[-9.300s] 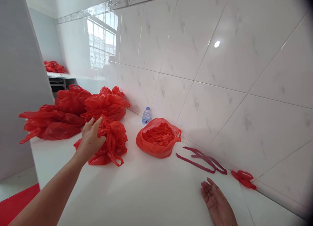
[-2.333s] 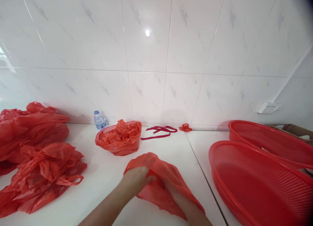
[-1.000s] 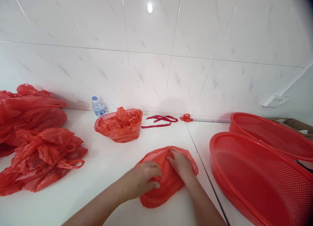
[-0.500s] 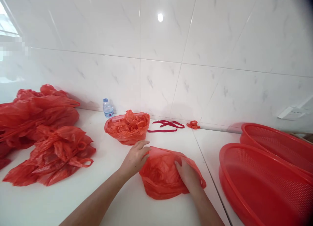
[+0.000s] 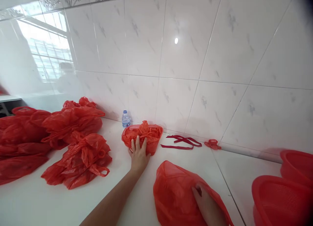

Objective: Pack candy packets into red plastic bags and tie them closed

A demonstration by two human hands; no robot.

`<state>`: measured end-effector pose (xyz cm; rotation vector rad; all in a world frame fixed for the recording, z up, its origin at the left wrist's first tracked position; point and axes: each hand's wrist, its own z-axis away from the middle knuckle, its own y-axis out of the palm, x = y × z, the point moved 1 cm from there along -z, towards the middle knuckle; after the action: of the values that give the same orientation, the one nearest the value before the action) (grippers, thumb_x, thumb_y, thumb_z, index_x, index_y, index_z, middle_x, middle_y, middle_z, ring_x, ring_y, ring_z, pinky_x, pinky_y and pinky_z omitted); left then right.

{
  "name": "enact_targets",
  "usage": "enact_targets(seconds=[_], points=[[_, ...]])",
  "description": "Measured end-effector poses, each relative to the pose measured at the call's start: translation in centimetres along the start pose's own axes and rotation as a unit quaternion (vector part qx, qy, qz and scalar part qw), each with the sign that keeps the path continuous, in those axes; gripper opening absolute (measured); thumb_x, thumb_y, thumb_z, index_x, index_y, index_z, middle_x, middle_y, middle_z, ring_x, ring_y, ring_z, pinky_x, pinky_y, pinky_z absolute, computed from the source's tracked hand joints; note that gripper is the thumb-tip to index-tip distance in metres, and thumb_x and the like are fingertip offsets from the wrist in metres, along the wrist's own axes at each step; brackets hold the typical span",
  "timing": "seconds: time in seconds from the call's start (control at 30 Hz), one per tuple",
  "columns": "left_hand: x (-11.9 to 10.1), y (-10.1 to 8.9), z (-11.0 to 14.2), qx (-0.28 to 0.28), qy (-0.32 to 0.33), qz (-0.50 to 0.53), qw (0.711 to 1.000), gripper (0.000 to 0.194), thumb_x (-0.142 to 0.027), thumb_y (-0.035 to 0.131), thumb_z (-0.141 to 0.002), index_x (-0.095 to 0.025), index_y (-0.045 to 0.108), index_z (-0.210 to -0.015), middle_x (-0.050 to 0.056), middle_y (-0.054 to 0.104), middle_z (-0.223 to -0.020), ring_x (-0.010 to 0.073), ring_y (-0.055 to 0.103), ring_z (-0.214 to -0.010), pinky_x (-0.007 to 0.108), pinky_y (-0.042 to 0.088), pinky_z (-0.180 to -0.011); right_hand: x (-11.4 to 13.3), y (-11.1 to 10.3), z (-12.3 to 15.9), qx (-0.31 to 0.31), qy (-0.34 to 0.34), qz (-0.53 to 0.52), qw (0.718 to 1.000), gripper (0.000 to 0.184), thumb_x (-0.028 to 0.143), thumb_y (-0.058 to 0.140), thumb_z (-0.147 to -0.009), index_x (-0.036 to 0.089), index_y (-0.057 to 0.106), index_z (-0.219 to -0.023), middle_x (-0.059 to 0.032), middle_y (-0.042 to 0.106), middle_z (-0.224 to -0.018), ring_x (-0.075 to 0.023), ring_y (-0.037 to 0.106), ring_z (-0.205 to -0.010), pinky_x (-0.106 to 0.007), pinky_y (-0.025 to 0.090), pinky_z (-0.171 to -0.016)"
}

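My left hand (image 5: 139, 154) reaches out with its fingers spread over the front rim of a small red basket (image 5: 153, 149), touching it or the bags inside. Crumpled thin red plastic bags (image 5: 144, 131) fill that basket. Nearer to me, my right hand (image 5: 207, 201) is inside the mouth of a larger red plastic bag (image 5: 173, 190). Its thumb shows against the bag's inner side, and the other fingers are hidden. The hand appears closed on the bag, whose near part runs out of view at the bottom.
Heaped red plastic bags (image 5: 73, 121) and a loose crumpled one (image 5: 85, 157) lie to the left. A water bottle (image 5: 126, 119), a dark red strap (image 5: 183, 141) and a small red bundle (image 5: 212, 144) are along the tiled wall. Red plastic baskets (image 5: 281, 200) stand at the right.
My left hand has left the near bag's rim and moved forward and left to the small basket. The near bag is drawn closer with my right hand inside. The view has turned left.
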<state>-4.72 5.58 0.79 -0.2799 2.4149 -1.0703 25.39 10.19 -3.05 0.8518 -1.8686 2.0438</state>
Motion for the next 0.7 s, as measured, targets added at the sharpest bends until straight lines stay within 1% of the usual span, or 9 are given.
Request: enact_targets(seconds=[0.07,0.13,0.27,0.37,0.43,0.5,0.57,0.63,0.7], points=[[0.0,1.4,-1.4,0.016,-0.064,0.028,0.997,0.074,-0.026,0.058,-0.075,-0.024,0.026,-0.142,0.014,0.006,-0.152,0.0424,0.000,-0.136,0.068,0.019,-0.098,0.6,-0.4,0.3,0.019,0.023,-0.008,1.000,0.039,0.045,0.033,-0.086,0.025,0.062,-0.102,-0.0075,0.061,-0.118,-0.0265,0.056,-0.110,-0.037,0.045,-0.090],[-0.2,2.8,-2.5,0.018,-0.082,0.073,0.994,0.079,-0.027,0.058,-0.075,-0.021,0.020,-0.143,0.017,0.004,-0.152,0.0433,0.000,-0.136,0.065,0.023,-0.098,1.3,-0.9,0.6,0.029,0.039,-0.018,0.999,0.040,0.045,0.032,-0.086,0.024,0.061,-0.104,-0.0080,0.059,-0.121,-0.0270,0.055,-0.112,-0.039,0.044,-0.093],[-0.7,4.1,-3.4,-0.017,0.037,0.144,0.989,0.072,-0.021,0.052,-0.078,-0.017,0.020,-0.143,0.014,0.011,-0.152,0.0347,0.001,-0.139,0.054,0.022,-0.106,1.9,-1.4,0.8,0.027,0.040,-0.021,0.999,0.039,0.045,0.032,-0.086,0.024,0.061,-0.102,-0.0080,0.062,-0.116,-0.0264,0.058,-0.106,-0.039,0.045,-0.091],[-1.1,3.6,-2.2,-0.056,0.115,0.142,0.982,0.057,-0.017,0.045,-0.081,-0.017,0.033,-0.137,0.013,0.019,-0.150,0.0287,0.008,-0.140,0.050,0.019,-0.110,1.7,-1.3,0.6,0.030,0.030,-0.009,0.999,0.035,0.042,0.033,-0.086,0.024,0.062,-0.096,-0.0071,0.065,-0.109,-0.0249,0.061,-0.100,-0.036,0.046,-0.088],[-1.5,3.0,-0.9,-0.054,0.144,0.149,0.977,0.048,-0.016,0.044,-0.082,-0.017,0.042,-0.130,0.014,0.023,-0.148,0.0285,0.014,-0.138,0.050,0.019,-0.109,1.6,-1.1,0.4,0.031,0.022,-0.011,0.999,0.034,0.042,0.034,-0.086,0.025,0.063,-0.094,-0.0065,0.065,-0.107,-0.0247,0.061,-0.100,-0.036,0.046,-0.087],[-1.9,2.4,0.4,-0.014,0.173,0.186,0.967,0.039,-0.017,0.044,-0.083,-0.017,0.051,-0.121,0.014,0.030,-0.145,0.0279,0.024,-0.135,0.047,0.024,-0.107,1.4,-0.9,0.4,0.018,0.016,-0.011,1.000,0.036,0.044,0.035,-0.085,0.025,0.063,-0.098,-0.0071,0.065,-0.110,-0.0256,0.061,-0.102,-0.037,0.047,-0.088],[-2.4,1.7,1.5,0.070,0.183,0.252,0.948,0.028,-0.020,0.042,-0.086,-0.018,0.059,-0.107,0.013,0.044,-0.134,0.0254,0.040,-0.124,0.042,0.034,-0.101,1.3,-0.6,0.3,0.000,0.013,-0.004,1.000,0.040,0.045,0.036,-0.085,0.023,0.061,-0.107,-0.0085,0.062,-0.116,-0.0271,0.059,-0.106,-0.038,0.046,-0.090],[-2.6,1.1,2.4,0.169,0.164,0.312,0.921,0.024,-0.026,0.040,-0.088,-0.018,0.062,-0.090,0.011,0.059,-0.109,0.0220,0.054,-0.102,0.037,0.043,-0.089,1.2,-0.2,0.1,-0.004,-0.003,0.003,1.000,0.044,0.046,0.035,-0.084,0.022,0.059,-0.113,-0.0088,0.060,-0.119,-0.0277,0.057,-0.109,-0.040,0.044,-0.094],[-2.6,0.6,3.1,0.236,0.132,0.350,0.897,0.032,-0.032,0.035,-0.090,-0.017,0.062,-0.080,0.006,0.062,-0.087,0.0189,0.057,-0.082,0.033,0.046,-0.076,0.9,0.4,-0.3,0.003,-0.024,0.012,1.000,0.047,0.047,0.036,-0.083,0.021,0.059,-0.114,-0.0082,0.060,-0.120,-0.0275,0.055,-0.112,-0.040,0.041,-0.097]])
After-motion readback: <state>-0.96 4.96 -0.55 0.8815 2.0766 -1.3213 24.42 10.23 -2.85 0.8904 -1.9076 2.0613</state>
